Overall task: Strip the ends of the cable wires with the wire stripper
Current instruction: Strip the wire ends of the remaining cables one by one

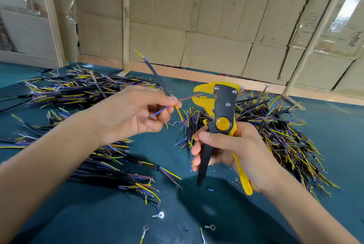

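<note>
1. Two hands at work above the middle of the bench [197,214], a teal-covered top with heaps of cut cable along its left edge [74,88] and toward its right edge [279,133].
2. Left hand [136,113] pinching a short black cable [157,76] between thumb and fingertips, sheath slanting up toward the far edge, fingers curled close around it.
3. Fanned out below the pinch: a blue wire [159,112] tucked back toward the palm, a yellow wire [178,112] drooping down, a red wire [190,97] pointing right.
4. Right hand [232,151] wrapped around the handles of the wire stripper [222,117], black handle under the fingers, yellow handle against the palm; handles spread apart, not yet squeezed.
5. Stripper head upright, its yellow jaws parted, tip of the red wire lying just inside the mouth.
6. Step in hand, by the look of it: feeding the red wire in for stripping, blue and yellow kept out of the way.
7. Next move likely calling for a steady wire, set to the wanted depth in the jaws, then a full squeeze of the handles.
8. Scattered along the near edge: bits of cut insulation and a few ring terminals [160,214].
</note>
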`<state>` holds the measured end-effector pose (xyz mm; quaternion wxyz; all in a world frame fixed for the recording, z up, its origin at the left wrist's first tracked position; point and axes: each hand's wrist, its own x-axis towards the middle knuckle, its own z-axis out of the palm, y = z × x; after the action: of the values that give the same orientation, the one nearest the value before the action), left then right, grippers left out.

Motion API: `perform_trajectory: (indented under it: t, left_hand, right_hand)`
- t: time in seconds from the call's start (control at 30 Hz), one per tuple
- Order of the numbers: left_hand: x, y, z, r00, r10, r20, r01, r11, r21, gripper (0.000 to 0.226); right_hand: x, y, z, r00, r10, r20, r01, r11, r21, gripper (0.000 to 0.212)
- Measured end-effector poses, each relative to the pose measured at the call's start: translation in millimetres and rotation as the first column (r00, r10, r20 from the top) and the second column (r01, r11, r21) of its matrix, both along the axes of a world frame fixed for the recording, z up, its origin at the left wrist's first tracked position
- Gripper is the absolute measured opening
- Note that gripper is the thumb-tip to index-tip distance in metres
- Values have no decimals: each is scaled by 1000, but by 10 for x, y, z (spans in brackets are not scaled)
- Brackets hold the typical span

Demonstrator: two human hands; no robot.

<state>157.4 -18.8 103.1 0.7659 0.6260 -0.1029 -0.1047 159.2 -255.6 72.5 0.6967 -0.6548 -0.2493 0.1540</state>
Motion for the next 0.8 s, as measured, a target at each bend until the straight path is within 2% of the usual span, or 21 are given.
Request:
perform_trajectory:
  t: [0.3,0.43,0.67,0.73,0.8]
  left_hand:
    - [-13,58,43,1000,24,4,-24,998,50,3]
    - [-30,43,35,996,63,62,-70,989,131,4]
    - [-45,28,39,991,98,87,-112,978,176,11]
    - [-50,35,44,989,101,103,-121,971,206,13]
    - [-58,29,51,988,90,124,-118,963,241,13]
  right_hand:
    - [-41,55,-41,1000,20,7,-19,999,-47,13]
    - [-37,63,-48,1000,-1,6,1,999,-38,11]
    - [-23,49,-35,1000,-17,-3,16,998,-64,10]
    - [-30,54,-30,999,-48,4,48,994,-102,13]
    - [-34,70,-61,988,-149,34,152,979,-135,21]
